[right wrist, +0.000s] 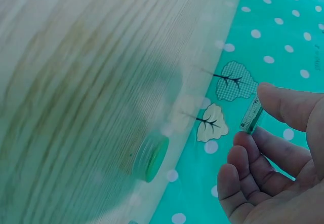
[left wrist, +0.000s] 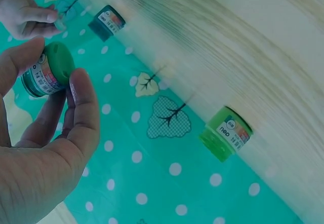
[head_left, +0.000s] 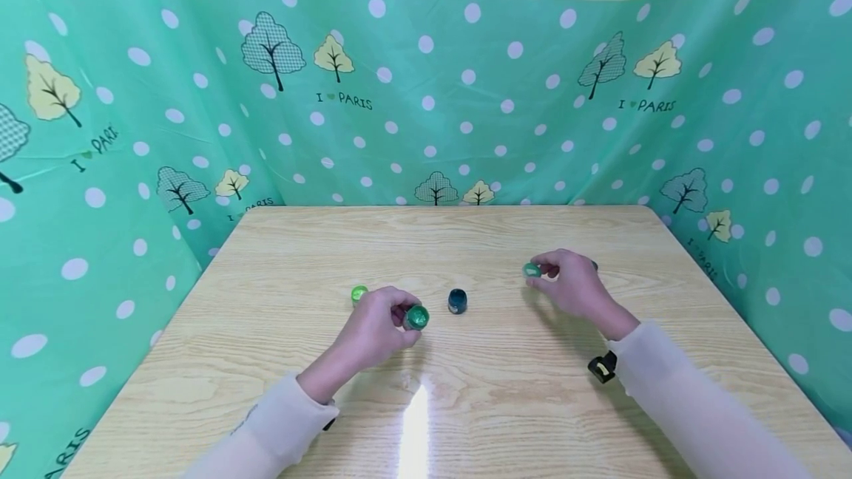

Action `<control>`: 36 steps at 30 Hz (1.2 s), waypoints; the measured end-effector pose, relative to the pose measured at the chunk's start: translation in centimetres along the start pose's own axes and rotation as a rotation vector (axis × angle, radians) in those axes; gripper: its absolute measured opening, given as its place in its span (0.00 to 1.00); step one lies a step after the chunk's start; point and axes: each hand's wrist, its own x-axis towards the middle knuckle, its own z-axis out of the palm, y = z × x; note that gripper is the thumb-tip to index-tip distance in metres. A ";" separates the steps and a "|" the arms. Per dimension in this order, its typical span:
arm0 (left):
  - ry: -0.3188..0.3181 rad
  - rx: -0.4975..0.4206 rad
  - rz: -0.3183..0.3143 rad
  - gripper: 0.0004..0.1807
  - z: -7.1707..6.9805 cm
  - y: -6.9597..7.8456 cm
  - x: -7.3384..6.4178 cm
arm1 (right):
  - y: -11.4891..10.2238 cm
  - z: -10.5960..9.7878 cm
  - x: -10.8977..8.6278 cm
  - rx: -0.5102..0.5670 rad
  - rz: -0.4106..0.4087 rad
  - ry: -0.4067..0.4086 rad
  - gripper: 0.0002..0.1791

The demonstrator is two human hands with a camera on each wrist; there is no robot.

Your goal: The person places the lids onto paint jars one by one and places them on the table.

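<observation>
My left hand (head_left: pixel 379 327) pinches a small green paint jar (head_left: pixel 416 317) between thumb and fingers, above the table. In the left wrist view its green lid (left wrist: pixel 59 62) and printed label show. Out to the right, my right hand (head_left: pixel 572 283) pinches a small green round piece (head_left: pixel 532 270) with print on its side (right wrist: pixel 251 115); its kind is unclear. A dark teal jar (head_left: pixel 457 301) stands on the table between the hands. Beside the left hand stands a light green jar (head_left: pixel 359 294), partly hidden by it in the head view.
A round green-topped object (right wrist: pixel 158 158) stands on the table near the right hand, mostly hidden behind that hand in the head view. The wooden table (head_left: pixel 506 405) reaches back to a green dotted curtain (head_left: pixel 426 102), which also hangs at both sides.
</observation>
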 end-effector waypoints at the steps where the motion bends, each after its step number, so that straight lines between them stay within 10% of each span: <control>1: -0.002 0.001 0.001 0.15 0.1 0.0 0.0 | -0.1 0.0 -0.1 0.005 -0.003 0.002 0.20; 36: -0.007 0.010 0.053 0.16 1.1 0.4 0.0 | -2.6 1.8 -1.6 0.089 -0.054 0.031 0.17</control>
